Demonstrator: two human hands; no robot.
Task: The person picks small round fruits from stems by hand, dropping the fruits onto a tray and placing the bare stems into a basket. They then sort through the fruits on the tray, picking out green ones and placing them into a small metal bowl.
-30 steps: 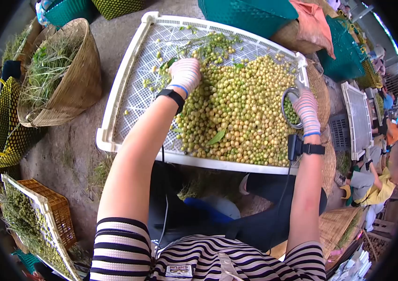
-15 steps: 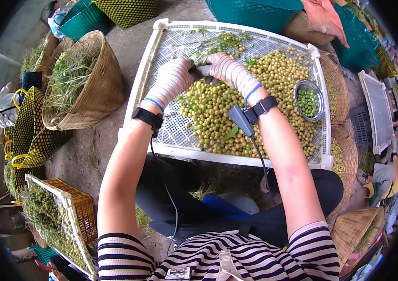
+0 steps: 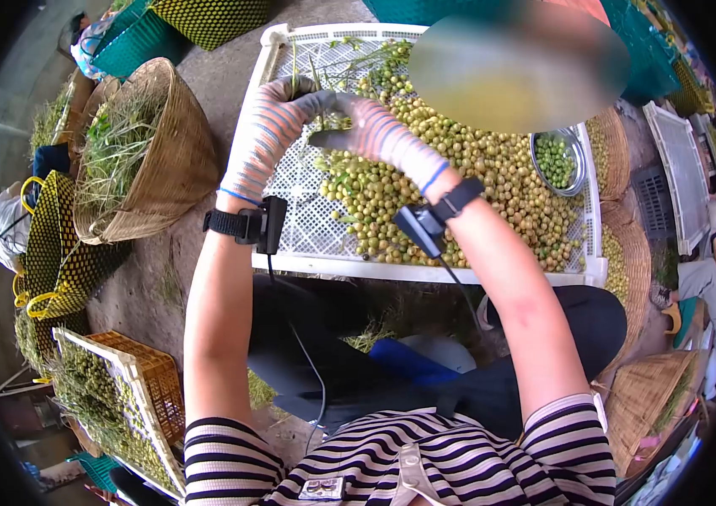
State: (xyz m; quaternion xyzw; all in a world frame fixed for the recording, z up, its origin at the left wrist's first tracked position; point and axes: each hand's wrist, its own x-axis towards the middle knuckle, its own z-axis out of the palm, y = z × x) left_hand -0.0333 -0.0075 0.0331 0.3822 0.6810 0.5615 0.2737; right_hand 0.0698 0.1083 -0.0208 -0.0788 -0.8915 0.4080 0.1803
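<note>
My left hand [image 3: 273,118], in a striped glove with dark fingers, is closed on thin green stems [image 3: 294,57] above the left part of a white mesh tray [image 3: 299,240]. Beside it, my right hand [image 3: 379,135] wears a matching glove. Its thumb and fingers are spread apart, slightly blurred, and the upper fingers reach the left hand. Many round yellow-green fruits [image 3: 450,185] lie loose on the tray under and right of my hands. Leafy sprigs [image 3: 366,63] with fruit lie at the tray's far side.
A metal bowl [image 3: 579,164] of greener fruits rests on the tray's right side. A blurred patch hides the far right corner. A wicker basket [image 3: 176,160] of stems stands left, with a slanted tray [image 3: 109,405] of fruit sprigs below it. Other people are at both edges.
Both hands have moved left along the tray. The right hand's fingers have spread, and stems now show upright above the left hand. A blurred patch has appeared over the far right corner.
</note>
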